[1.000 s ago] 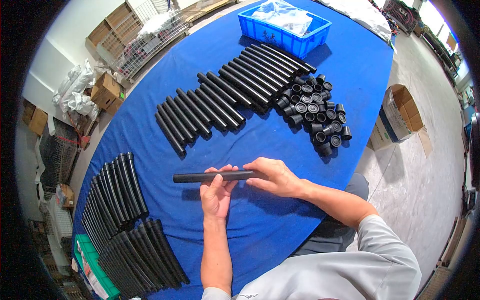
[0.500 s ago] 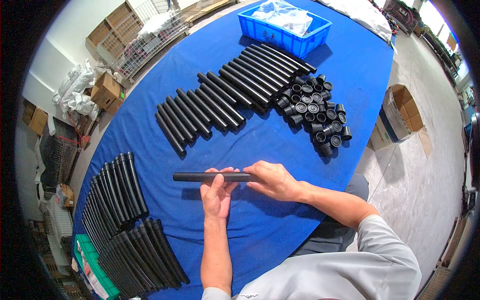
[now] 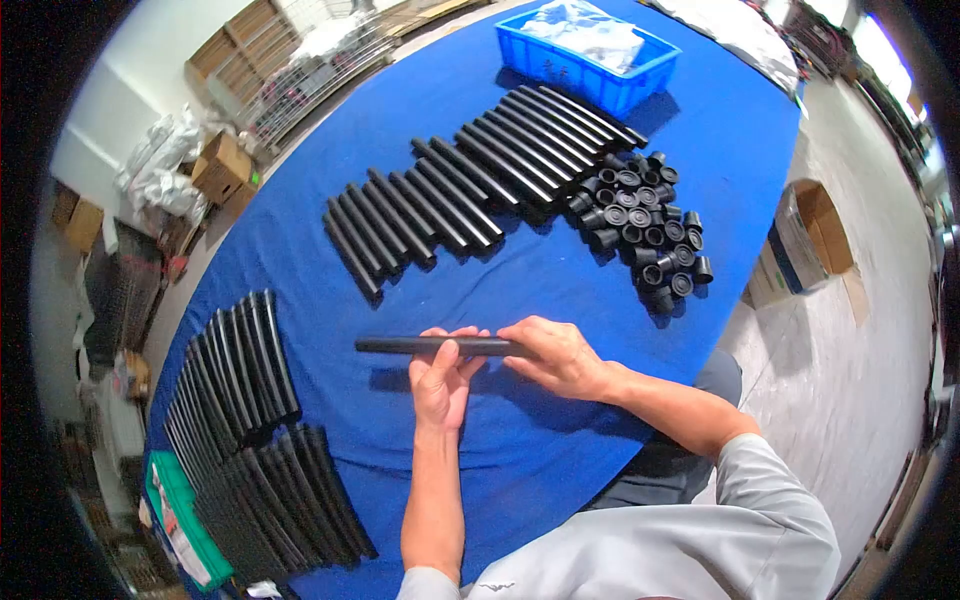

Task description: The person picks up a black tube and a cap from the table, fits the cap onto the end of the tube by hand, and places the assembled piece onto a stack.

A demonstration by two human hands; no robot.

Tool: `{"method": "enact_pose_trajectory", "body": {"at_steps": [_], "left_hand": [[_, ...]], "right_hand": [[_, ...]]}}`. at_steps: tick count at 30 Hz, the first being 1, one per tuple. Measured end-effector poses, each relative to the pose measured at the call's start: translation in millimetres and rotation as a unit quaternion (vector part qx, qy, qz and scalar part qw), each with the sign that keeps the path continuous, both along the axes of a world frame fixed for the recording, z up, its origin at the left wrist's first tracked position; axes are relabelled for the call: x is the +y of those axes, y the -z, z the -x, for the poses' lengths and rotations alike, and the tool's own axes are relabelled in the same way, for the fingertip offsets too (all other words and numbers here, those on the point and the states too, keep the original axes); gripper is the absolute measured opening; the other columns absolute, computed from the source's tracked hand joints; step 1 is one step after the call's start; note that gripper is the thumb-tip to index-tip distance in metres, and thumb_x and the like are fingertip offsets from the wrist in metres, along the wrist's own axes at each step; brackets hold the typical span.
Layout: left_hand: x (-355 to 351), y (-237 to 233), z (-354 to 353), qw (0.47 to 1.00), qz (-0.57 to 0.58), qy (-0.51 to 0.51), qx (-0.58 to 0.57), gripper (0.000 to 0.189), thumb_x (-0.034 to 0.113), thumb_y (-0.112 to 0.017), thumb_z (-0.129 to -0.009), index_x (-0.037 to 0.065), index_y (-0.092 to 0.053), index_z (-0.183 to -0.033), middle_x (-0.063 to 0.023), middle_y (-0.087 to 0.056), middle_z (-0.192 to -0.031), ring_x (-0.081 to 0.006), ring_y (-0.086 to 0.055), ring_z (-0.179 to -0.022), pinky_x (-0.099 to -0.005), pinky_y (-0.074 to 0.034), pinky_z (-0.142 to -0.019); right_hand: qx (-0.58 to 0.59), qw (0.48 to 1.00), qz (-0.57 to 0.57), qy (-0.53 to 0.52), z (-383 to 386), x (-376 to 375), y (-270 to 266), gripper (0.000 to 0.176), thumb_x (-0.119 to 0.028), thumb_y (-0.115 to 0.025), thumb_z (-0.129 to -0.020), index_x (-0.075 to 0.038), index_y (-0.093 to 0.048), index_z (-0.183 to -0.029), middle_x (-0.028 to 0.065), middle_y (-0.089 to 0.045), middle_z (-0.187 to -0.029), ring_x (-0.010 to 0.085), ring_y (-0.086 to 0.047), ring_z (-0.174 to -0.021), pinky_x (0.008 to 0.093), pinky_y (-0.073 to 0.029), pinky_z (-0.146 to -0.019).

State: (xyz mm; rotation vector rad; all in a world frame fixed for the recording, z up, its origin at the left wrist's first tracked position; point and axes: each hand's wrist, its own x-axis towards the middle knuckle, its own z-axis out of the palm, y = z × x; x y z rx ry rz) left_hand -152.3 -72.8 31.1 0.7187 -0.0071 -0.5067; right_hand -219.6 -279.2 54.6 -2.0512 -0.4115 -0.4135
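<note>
A black tube (image 3: 400, 345) is held level above the blue cloth, its left end free. My left hand (image 3: 441, 385) is closed round the tube's middle, thumb on top. My right hand (image 3: 560, 358) wraps the tube's right end, and its fingers hide that end. Beyond my hands lies a slanting row of black tubes (image 3: 480, 165). To its right sits a heap of small black caps (image 3: 640, 215), some showing round faces and others open ends. At the left, two groups of black tubes (image 3: 240, 370) lie side by side, several with wider ends.
A blue crate (image 3: 570, 85) with clear plastic bags stands at the table's far end. A green tray (image 3: 185, 510) is at the lower left edge. An open cardboard box (image 3: 800, 240) is on the floor at the right, beside the blue tablecloth (image 3: 350, 480).
The whole view has shifted slightly, with the table items displaced to the right. Both hands still hold the tube in nearly the same grip.
</note>
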Motion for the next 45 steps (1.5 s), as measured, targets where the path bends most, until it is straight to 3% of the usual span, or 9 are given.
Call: {"method": "enact_pose_trajectory", "body": {"at_steps": [10, 15, 18, 21, 24, 33, 42, 45], "left_hand": [[1.4, 2.2, 1.0, 1.000, 0.016, 0.000, -0.015, 0.015, 0.009, -0.067, -0.096, 0.009, -0.059, -0.110, -0.0211, -0.069, -0.115, -0.0383, -0.067, -0.112, -0.0495, -0.060, -0.092], [-2.4, -0.8, 1.2, 1.000, 0.000, -0.007, -0.001, 0.019, 0.008, -0.069, -0.095, 0.009, -0.058, -0.110, -0.0208, -0.068, -0.118, -0.0377, -0.066, -0.115, -0.0512, -0.057, -0.096], [1.6, 2.6, 0.5, 1.000, 0.005, -0.006, -0.002, 0.023, 0.007, -0.071, -0.093, 0.011, -0.058, -0.112, -0.0208, -0.068, -0.118, -0.0389, -0.065, -0.115, -0.0517, -0.056, -0.098], [4.7, 6.5, -2.5, 1.000, 0.018, -0.001, -0.007, 0.024, 0.005, -0.071, -0.093, 0.011, -0.058, -0.113, -0.0209, -0.067, -0.117, -0.0400, -0.064, -0.116, -0.0520, -0.055, -0.100], [4.3, 5.5, -1.9, 0.999, 0.022, 0.005, -0.027, 0.024, 0.006, -0.071, -0.093, 0.011, -0.060, -0.114, -0.0213, -0.067, -0.119, -0.0408, -0.063, -0.118, -0.0530, -0.055, -0.101], [8.6, 10.4, -2.8, 0.999, 0.019, 0.007, -0.026, 0.018, 0.010, -0.065, -0.097, 0.007, -0.061, -0.114, -0.0217, -0.068, -0.121, -0.0421, -0.063, -0.118, -0.0568, -0.055, -0.101], [8.3, 8.5, -2.6, 0.999, 0.004, 0.007, -0.031, 0.020, 0.008, -0.066, -0.096, 0.006, -0.062, -0.116, -0.0222, -0.067, -0.122, -0.0418, -0.063, -0.120, -0.0556, -0.056, -0.100], [9.6, 10.2, -5.2, 0.999, 0.010, 0.012, -0.041, 0.020, 0.009, -0.067, -0.096, 0.006, -0.062, -0.115, -0.0223, -0.068, -0.121, -0.0415, -0.063, -0.119, -0.0551, -0.056, -0.099]], "right_hand": [[0.012, 1.000, -0.001, 0.001, 1.3, 2.3, -8.0, 0.035, -0.011, -0.075, -0.087, -0.001, -0.063, -0.118, 0.0170, -0.065, -0.098, 0.0354, -0.067, -0.084, 0.0420, -0.054, -0.070], [-0.089, 0.995, 0.037, 0.025, -1.9, 4.5, -3.1, 0.037, -0.009, -0.077, -0.085, 0.000, -0.063, -0.119, 0.0177, -0.066, -0.102, 0.0348, -0.067, -0.089, 0.0418, -0.055, -0.073], [-0.094, 0.994, 0.050, 0.017, -1.7, 4.2, 0.6, 0.037, -0.012, -0.076, -0.086, 0.000, -0.063, -0.119, 0.0182, -0.066, -0.103, 0.0349, -0.067, -0.093, 0.0418, -0.055, -0.076], [0.038, 0.998, -0.043, -0.011, 2.5, 0.3, -6.7, 0.037, -0.016, -0.075, -0.088, 0.000, -0.063, -0.119, 0.0184, -0.066, -0.102, 0.0352, -0.067, -0.092, 0.0419, -0.054, -0.078], [0.048, 0.997, -0.039, -0.039, -4.9, -4.2, 7.7, 0.039, -0.019, -0.075, -0.089, -0.001, -0.062, -0.122, 0.0153, -0.066, -0.101, 0.0322, -0.066, -0.084, 0.0374, -0.054, -0.070], [-0.027, 0.998, -0.045, -0.030, 0.2, -6.4, 3.0, 0.035, -0.020, -0.072, -0.092, -0.001, -0.064, -0.119, 0.0168, -0.066, -0.099, 0.0327, -0.067, -0.087, 0.0422, -0.054, -0.075], [0.010, 0.999, -0.040, -0.018, 2.1, -5.1, 3.5, 0.036, -0.024, -0.071, -0.093, 0.000, -0.065, -0.119, 0.0180, -0.068, -0.099, 0.0335, -0.068, -0.090, 0.0428, -0.054, -0.078], [0.136, 0.985, -0.092, -0.059, -0.7, -9.5, -4.4, 0.035, -0.022, -0.071, -0.093, -0.001, -0.065, -0.119, 0.0174, -0.067, -0.097, 0.0339, -0.067, -0.086, 0.0438, -0.054, -0.077]]}}
